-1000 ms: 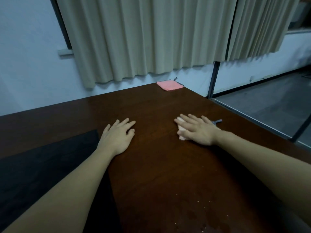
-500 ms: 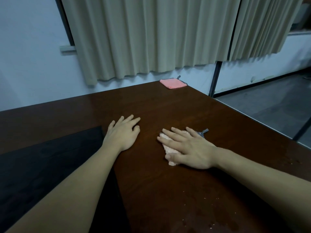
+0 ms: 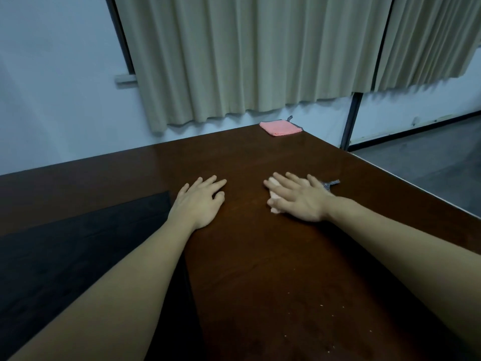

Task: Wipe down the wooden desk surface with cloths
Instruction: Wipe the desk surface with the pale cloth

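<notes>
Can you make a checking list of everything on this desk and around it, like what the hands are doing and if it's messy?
Surface: dark wooden desk, glossy; small pale crumbs at the near part.
Job's things: pale cloth lies under the right hand, its grey loop sticking out past the fingers; pink cloth lies flat at the far corner, untouched.
Clutter: black mat on the desk's left part.
Hands: left hand lies flat on the bare wood, holding nothing; right hand presses flat on the pale cloth.
Cables: nothing seen.
Surroundings: beige curtains, pale wall, grey floor to the right.
</notes>
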`<state>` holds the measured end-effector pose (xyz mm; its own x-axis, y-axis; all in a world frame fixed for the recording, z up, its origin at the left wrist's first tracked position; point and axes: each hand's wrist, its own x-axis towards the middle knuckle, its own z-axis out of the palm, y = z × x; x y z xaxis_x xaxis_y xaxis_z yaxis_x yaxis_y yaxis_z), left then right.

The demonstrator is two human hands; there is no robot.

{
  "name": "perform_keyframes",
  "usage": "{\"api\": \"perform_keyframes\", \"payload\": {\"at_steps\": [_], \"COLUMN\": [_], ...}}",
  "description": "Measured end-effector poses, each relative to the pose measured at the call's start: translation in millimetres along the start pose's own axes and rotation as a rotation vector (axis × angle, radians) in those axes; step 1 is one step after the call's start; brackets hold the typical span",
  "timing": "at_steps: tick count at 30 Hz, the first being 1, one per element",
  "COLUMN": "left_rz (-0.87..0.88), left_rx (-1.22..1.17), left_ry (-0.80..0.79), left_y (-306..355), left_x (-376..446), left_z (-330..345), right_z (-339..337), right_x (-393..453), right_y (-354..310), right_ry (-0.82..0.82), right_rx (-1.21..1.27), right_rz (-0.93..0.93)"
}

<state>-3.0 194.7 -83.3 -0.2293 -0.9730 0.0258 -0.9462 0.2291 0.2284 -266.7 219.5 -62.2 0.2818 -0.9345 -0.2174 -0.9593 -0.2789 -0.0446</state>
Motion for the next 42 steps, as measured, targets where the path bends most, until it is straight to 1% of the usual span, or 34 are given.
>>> {"api": "perform_keyframes", "payload": {"at_steps": [3,5,7,14,17,19,22,25,28,30,33,36,38,42], "left_rz": [-0.009,-0.012,-0.010,0.006,0.013,0.026,0.025,-0.036,-0.118,-0.160,-0.179,-0.165,-0.166,-0.175], "left_rx": [0.006,0.012,0.016,0.013,-0.027,-0.083,-0.102,-0.044,-0.033,-0.044,-0.039,-0.026,-0.010,0.023], "left_ry": [-0.001,-0.005,-0.005,-0.010,0.001,0.052,0.098,0.009,-0.035,-0.032,-0.020,-0.012,-0.011,-0.015], "left_y": [0.6,-0.5,-1.9,-2.3,0.8,-0.4,-17.8,-51.3,-84.7,-102.6,-118.7,-120.1,-118.1,-118.6], "left_x": [-0.1,1.2,1.7,2.3,-1.5,-5.7,-18.4,-45.1,-81.1,-104.1,-125.6,-128.8,-126.8,-123.9], "left_z": [0.9,2.6,3.2,-0.1,-0.8,-7.5,-22.0,-32.6,-37.7,-40.9,-41.1,-37.5,-36.3,-34.8], "right_z": [10.4,19.2,18.7,3.4,-0.3,-3.3,-0.9,8.7,11.4,7.6,1.6,1.2,4.3,18.9], "right_x": [-43.7,-62.1,-59.5,7.5,25.8,25.7,1.2,-30.0,-36.8,-25.5,4.5,19.7,12.5,-32.9], "right_y": [-24.4,-27.6,-21.0,3.7,-0.9,-8.6,-36.6,-75.4,-84.5,-76.2,-63.3,-74.5,-101.4,-155.9], "right_ry": [-0.018,-0.024,-0.019,0.022,0.019,0.015,-0.003,-0.016,-0.026,-0.021,0.004,0.017,0.009,0.006], "right_rx": [-0.014,-0.005,0.004,0.030,0.030,0.024,0.002,-0.009,-0.010,0.007,-0.010,-0.001,-0.005,-0.016], "right_rz": [-0.196,-0.230,-0.199,0.062,0.128,0.128,0.000,-0.183,-0.250,-0.214,-0.064,0.041,-0.009,-0.248]}}
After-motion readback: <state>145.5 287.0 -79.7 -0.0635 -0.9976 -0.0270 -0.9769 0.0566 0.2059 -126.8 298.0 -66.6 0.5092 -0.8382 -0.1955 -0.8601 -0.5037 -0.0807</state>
